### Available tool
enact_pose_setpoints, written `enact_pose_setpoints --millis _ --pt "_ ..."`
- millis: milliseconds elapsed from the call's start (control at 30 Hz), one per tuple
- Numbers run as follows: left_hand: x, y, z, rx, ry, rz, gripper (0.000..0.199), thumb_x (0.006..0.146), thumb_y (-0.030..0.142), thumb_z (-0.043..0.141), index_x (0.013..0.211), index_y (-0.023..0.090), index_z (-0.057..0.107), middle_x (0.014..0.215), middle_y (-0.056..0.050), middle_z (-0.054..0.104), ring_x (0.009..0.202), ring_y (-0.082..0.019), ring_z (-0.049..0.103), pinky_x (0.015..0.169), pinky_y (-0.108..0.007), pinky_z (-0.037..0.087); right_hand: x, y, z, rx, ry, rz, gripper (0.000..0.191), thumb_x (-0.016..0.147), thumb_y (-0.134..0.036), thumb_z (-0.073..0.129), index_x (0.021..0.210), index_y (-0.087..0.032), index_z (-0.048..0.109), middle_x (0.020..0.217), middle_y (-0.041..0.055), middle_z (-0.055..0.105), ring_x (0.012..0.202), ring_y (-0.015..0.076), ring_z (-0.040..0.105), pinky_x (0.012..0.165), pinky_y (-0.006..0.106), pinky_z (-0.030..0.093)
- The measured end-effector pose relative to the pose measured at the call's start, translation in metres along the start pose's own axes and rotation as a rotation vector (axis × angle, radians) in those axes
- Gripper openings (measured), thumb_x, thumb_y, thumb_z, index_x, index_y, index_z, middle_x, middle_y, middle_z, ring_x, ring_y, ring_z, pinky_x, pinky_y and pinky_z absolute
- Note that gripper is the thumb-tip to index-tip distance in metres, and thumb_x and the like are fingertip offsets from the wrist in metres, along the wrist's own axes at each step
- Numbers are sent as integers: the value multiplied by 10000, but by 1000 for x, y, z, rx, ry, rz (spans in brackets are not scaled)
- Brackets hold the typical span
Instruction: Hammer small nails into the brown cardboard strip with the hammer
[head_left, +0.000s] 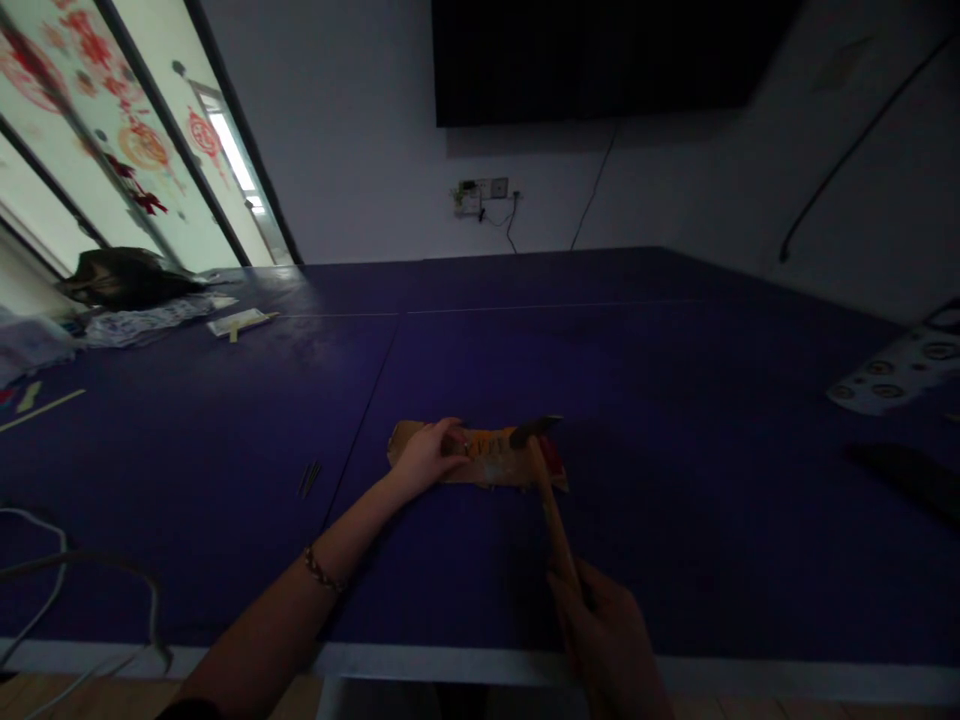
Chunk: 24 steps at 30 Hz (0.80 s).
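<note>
My right hand (606, 632) is wrapped round the wooden handle of a hammer (553, 510) near the table's front edge. The hammer's dark head is over the right end of a flat, torn piece of brown cardboard (495, 470), which has orange and red print. On the cardboard's left part rests my left hand (431, 455), its thumb and fingers curled towards each other. Something small may be between the fingertips, too dim to make out. Several thin dark rods like nails (309, 479) lie on the table, left of the cardboard.
The purple-topped table (675, 380) runs to the wall. White cables (56, 570) loop at the front left. A black bag (127, 278) and a white tray-like item (238, 322) lie at the back left. To the right are a dark flat object (904, 475) and a patterned white item (892, 370).
</note>
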<state>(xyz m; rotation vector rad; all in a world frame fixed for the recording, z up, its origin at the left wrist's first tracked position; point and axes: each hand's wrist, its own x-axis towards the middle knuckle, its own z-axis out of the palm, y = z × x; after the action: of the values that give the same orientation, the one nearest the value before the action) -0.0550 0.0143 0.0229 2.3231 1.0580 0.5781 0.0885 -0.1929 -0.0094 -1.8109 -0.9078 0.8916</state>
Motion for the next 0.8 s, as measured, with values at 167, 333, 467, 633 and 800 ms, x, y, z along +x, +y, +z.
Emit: enact_pose_setpoints --millis 167,333,467,633,800 --pt "-37 -9 -44 57 118 -66 288 802 277 444 1035 169 575 996 -57 646 910 -168 588 807 -266 443 -2 6 -2 100 12 77 423 661 -496 530 839 -119 597 412 -68 435 330 111 441 303 209 358" --pt "-102 -50 -73 210 434 -236 332 806 294 355 984 165 604 1005 -66 638 930 -197 580 861 -297 427 -7 7 1 198 69 57 455 661 -522 543 873 -122 582 392 -88 400 282 94 392 269 205 332" --pt "-126 -85 -91 210 563 -545 331 787 328 393 1030 203 579 1037 -22 639 912 -217 593 821 -316 452 -10 7 4 180 133 58 471 643 -524 557 866 -112 595 400 -75 428 288 97 407 275 206 340" --pt "-120 -112 -95 167 486 -668 378 767 339 426 1046 144 588 1016 -99 649 906 -234 610 792 -323 472 -7 9 0 94 124 55 465 644 -520 545 859 -113 616 397 -65 437 298 110 426 277 215 342" --pt "-120 -121 -84 194 488 -607 364 765 316 440 1056 151 585 1122 -98 603 1045 -222 551 919 -341 408 -4 11 -6 0 46 95 529 629 -551 533 891 -100 623 426 -36 506 352 136 493 330 237 398"
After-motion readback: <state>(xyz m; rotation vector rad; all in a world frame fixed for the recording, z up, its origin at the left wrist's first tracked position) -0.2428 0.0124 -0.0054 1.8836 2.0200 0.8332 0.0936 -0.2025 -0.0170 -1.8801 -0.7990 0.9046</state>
